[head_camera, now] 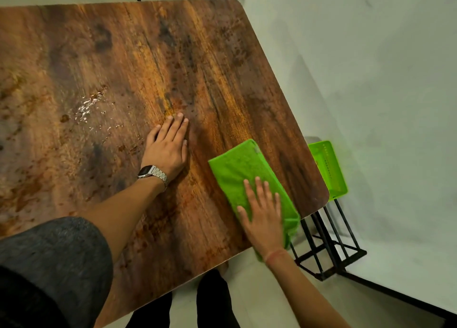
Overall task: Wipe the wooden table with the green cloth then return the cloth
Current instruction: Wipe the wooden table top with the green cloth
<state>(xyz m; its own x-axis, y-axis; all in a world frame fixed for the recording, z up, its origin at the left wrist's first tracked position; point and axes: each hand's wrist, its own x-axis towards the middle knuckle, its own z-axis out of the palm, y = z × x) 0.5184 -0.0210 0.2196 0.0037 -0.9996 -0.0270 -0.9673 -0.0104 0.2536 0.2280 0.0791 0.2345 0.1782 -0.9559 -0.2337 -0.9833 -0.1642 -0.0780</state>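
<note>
Nearest you: your grey sleeve (49, 265) fills the lower left corner, forearm running up and right across the wooden table (99, 55). Dark trouser legs (212, 300) show below the table's near edge, over pale floor. Your right hand (263, 218) lies flat, fingers spread, palm down on the green cloth (237, 169), pressing rather than clasping it; a thin reddish band (275, 254) circles that wrist. The cloth is folded into a rectangle at the table's near right corner, its near end spilling slightly over the edge under your wrist, far end angled up and left onto the wood. Your left hand (168, 144) is also flat and open on the bare tabletop, just left of the cloth, not touching it, holding nothing, with a metal watch (153, 174) on the wrist. Further left of that hand, a patch of wet droplets (86, 107) glints on the surface, well apart from the cloth. Nothing else sits on the tabletop between the cloth and the droplets besides your left hand. Off the right edge, a green plastic basket (327, 169) sits on a black metal rack (331, 248), partly hidden behind the table corner. Beyond that, a plain pale wall (371, 67). Image is slightly motion-blurred.
</note>
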